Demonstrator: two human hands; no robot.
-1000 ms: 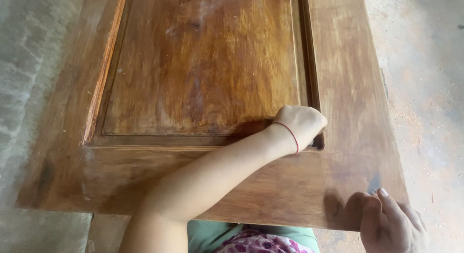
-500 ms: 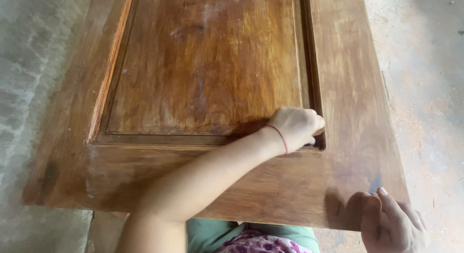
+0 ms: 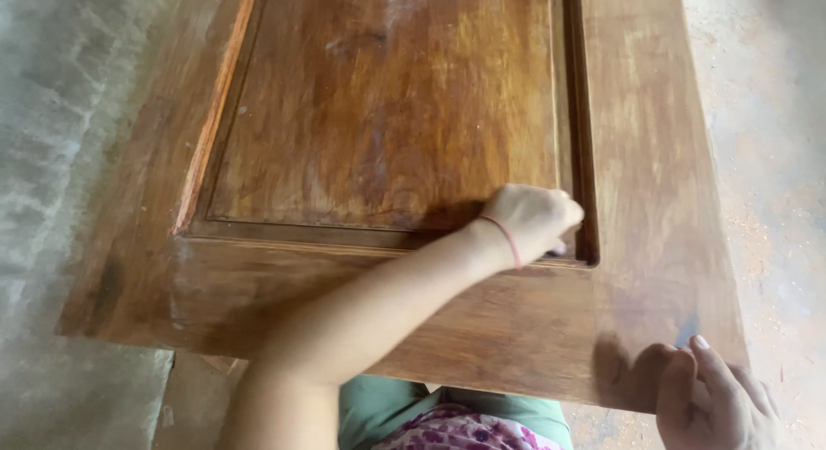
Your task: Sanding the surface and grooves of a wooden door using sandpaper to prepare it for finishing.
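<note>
A person's left hand (image 3: 535,219), a thin red thread (image 3: 508,240) at the wrist, is curled into a closed grip pressed into the near right corner of the recessed panel (image 3: 387,106) of a brown wooden door (image 3: 637,200) lying flat; whatever the fingers hold is hidden. The right hand (image 3: 714,398) rests with fingers together on the door's near right edge, clasping it. Grey concrete floor (image 3: 52,114) dusted with sawdust lies on both sides of the door.
</note>
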